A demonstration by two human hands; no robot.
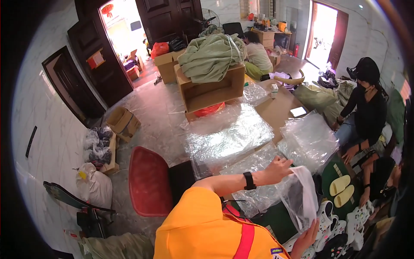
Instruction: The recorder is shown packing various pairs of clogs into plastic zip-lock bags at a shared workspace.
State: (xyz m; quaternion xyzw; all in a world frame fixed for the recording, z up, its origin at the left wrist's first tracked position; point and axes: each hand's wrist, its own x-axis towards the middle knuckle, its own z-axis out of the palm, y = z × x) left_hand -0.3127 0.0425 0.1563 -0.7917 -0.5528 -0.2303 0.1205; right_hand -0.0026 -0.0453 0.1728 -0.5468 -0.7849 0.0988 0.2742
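Between my two hands a clear plastic bag (302, 196) with a whitish edge is stretched. My left hand (278, 169), with a black watch on its wrist, pinches the bag's upper end above the sheets on the table. Lower down, my right hand (305, 238) grips the bag's other end with bent fingers. Dark shapes show through the film; whether anything is inside I cannot tell. Just right of my right hand lie several white clogs (327, 222). A pair of pale yellow slides (341, 191) rests on the green surface beyond the bag.
Stacks of clear plastic bags (233, 129) cover the table, with a white phone (298, 112) behind them. A cardboard box (207, 93) bears a green sack. At the right sit co-workers in black, one hand (365, 196) at the clogs. A red chair (148, 181) stands left.
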